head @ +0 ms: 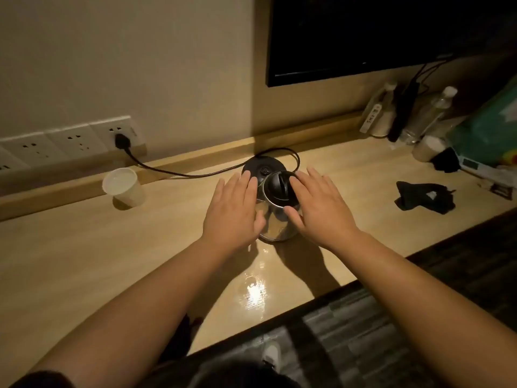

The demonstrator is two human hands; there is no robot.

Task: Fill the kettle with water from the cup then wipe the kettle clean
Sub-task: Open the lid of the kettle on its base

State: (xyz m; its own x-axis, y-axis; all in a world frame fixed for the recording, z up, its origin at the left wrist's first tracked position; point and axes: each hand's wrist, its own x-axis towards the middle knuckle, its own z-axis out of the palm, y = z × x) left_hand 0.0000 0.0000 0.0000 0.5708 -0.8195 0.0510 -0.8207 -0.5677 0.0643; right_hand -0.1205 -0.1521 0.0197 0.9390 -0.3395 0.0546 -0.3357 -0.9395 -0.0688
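We hold our left hand [233,208] and right hand [316,203], both spread flat and empty, on either side of the lidded kettle [277,204] standing mid-tabletop [84,261], seemingly just touching it, the cup [123,186] nearer our left toward the back edge.

the round steel kettle [275,211] stands just before its black disc base [258,167]; white paper cup [124,187] left, crumpled black cloth [423,200] right.

Room as I see it: pale wooden table [84,261] against a cream wall [140,51]; white socket strip [64,141] at its far left edge; dark screen [377,32] above the far right corner; dark patterned floor [447,275] along the near edge; dim, warm light.
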